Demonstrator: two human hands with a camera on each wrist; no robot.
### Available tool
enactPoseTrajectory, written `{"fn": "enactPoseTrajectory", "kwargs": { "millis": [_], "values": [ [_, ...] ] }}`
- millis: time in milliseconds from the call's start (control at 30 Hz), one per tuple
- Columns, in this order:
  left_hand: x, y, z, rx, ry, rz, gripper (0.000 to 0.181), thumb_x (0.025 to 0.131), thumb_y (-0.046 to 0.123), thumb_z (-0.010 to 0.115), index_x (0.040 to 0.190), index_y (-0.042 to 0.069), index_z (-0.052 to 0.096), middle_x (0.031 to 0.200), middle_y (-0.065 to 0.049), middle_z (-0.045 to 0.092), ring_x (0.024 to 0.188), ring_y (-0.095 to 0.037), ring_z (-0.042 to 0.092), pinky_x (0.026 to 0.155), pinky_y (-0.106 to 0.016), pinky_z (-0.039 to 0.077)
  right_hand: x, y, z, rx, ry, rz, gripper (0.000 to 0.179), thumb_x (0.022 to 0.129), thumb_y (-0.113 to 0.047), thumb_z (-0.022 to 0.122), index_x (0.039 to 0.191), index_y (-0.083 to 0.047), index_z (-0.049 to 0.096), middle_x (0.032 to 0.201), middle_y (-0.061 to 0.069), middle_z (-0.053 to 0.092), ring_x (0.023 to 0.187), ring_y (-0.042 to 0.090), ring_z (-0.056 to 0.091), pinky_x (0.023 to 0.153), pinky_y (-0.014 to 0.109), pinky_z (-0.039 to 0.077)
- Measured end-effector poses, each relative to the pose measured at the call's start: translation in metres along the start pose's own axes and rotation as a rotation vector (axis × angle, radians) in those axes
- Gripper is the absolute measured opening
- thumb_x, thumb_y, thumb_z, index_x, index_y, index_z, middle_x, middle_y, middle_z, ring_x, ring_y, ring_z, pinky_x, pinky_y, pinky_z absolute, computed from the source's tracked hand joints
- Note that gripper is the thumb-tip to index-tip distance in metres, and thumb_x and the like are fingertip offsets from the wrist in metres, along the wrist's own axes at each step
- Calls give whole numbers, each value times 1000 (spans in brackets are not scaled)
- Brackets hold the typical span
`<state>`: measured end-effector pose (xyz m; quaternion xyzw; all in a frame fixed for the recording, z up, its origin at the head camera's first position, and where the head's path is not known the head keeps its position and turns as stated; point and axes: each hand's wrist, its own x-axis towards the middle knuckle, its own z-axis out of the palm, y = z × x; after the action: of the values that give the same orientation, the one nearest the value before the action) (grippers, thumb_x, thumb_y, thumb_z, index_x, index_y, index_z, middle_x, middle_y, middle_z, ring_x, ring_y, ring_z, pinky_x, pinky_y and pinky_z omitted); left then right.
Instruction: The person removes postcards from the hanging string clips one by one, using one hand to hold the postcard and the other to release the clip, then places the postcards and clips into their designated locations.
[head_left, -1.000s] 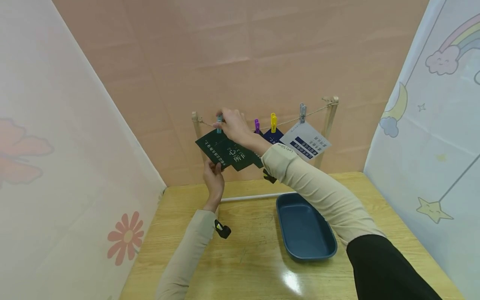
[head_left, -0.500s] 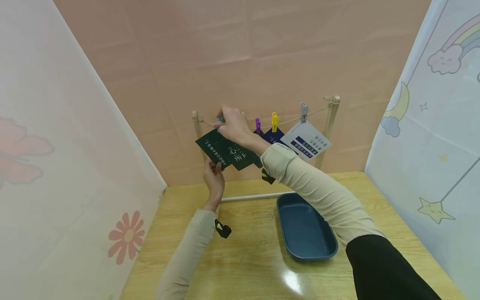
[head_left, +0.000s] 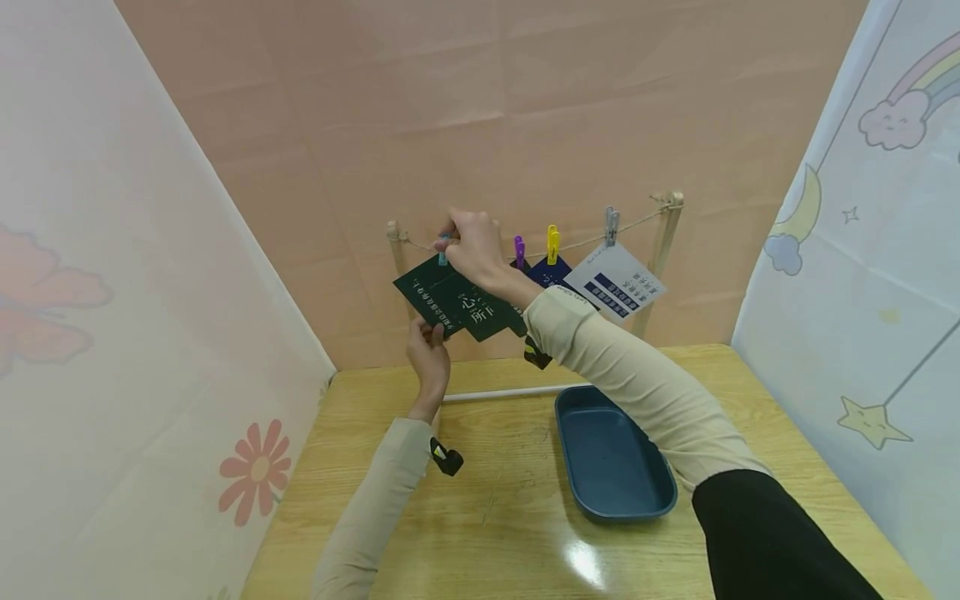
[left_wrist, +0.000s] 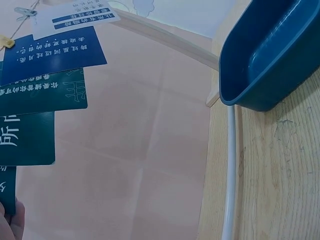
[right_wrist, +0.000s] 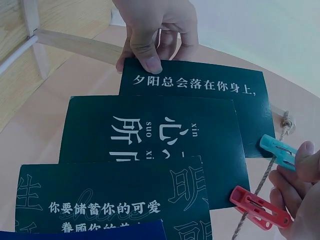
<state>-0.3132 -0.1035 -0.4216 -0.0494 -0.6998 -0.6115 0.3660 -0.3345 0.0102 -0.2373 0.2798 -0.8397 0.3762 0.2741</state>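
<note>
My left hand [head_left: 430,358] pinches the lower corner of a dark green card [right_wrist: 195,80], thumb on its printed face. With thumb and fingers my right hand [head_left: 480,250] grips a light-blue clothespin [right_wrist: 280,151], whose tip lies over that card's upper corner, at the string [right_wrist: 262,182]. Overlapping this card is a second green card [right_wrist: 100,130] on the string, with a red clothespin [right_wrist: 257,207] at its corner. A third green card [left_wrist: 45,97] hangs further along. In the head view the right hand hides the red clothespin.
A navy card [left_wrist: 55,57] and a white card [head_left: 615,282] hang further right, near purple [head_left: 519,250], yellow [head_left: 553,243] and grey [head_left: 612,227] clothespins. Wooden posts [head_left: 666,237] hold the string. A blue tray [head_left: 618,467] stands on the table before a white rod [head_left: 510,392].
My right fingers have shifted slightly on the light-blue clothespin; its lower end, mostly hidden half a second ago, shows again over the card's corner. The left hand keeps its pinch.
</note>
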Motion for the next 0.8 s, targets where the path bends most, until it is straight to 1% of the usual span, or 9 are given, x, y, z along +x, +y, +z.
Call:
{"fn": "enactPoseTrajectory", "kwargs": {
  "millis": [133, 200, 300, 433, 533, 633, 800],
  "values": [
    [1, 1, 0, 3, 8, 2, 6, 99, -3, 55, 105, -5, 56, 90, -20, 64, 77, -34, 62, 67, -22, 52, 1, 0, 0, -2, 24, -12, 13, 86, 8, 62, 84, -3, 69, 83, 6, 74, 77, 20, 70, 83, 38, 51],
    [1, 1, 0, 9, 12, 6, 5, 99, -2, 56, 104, -5, 56, 89, -19, 64, 76, -33, 62, 66, -20, 51, 1, -1, 0, -4, 28, -10, 14, 85, 9, 62, 83, -3, 69, 83, 6, 74, 79, 21, 71, 83, 38, 51],
    [1, 1, 0, 20, 16, 11, 5, 99, -1, 56, 103, -4, 57, 88, -18, 64, 75, -34, 63, 65, -19, 49, 2, -2, 0, -8, 28, -2, 16, 85, 10, 61, 82, -3, 69, 83, 7, 74, 79, 21, 71, 81, 37, 52],
    [1, 1, 0, 19, 16, 13, 5, 99, -1, 57, 103, -4, 57, 88, -19, 64, 75, -34, 63, 66, -23, 51, 2, -2, -1, -11, 29, 2, 16, 84, 11, 61, 82, -3, 69, 83, 7, 74, 79, 21, 71, 78, 35, 52],
    [1, 1, -1, 14, 15, -1, 6, 99, -2, 56, 104, -4, 57, 89, -19, 64, 76, -34, 62, 68, -31, 55, 1, -1, 0, -9, 29, 2, 15, 84, 11, 60, 83, -2, 69, 83, 8, 74, 80, 22, 71, 78, 35, 51],
    [2, 1, -2, 23, 15, -19, 6, 99, -1, 56, 104, -3, 57, 91, -17, 64, 77, -31, 63, 68, -33, 55, 0, -1, 1, -1, 27, 1, 14, 85, 11, 60, 84, -1, 68, 84, 9, 73, 80, 23, 71, 75, 34, 50],
    [2, 1, -3, 52, 16, -23, 5, 99, -1, 56, 104, -2, 57, 91, -15, 65, 78, -29, 64, 65, -23, 51, 0, -1, 0, 11, 32, 6, 13, 86, 10, 62, 84, -1, 68, 84, 9, 73, 80, 22, 71, 74, 33, 49]
  ]
}}
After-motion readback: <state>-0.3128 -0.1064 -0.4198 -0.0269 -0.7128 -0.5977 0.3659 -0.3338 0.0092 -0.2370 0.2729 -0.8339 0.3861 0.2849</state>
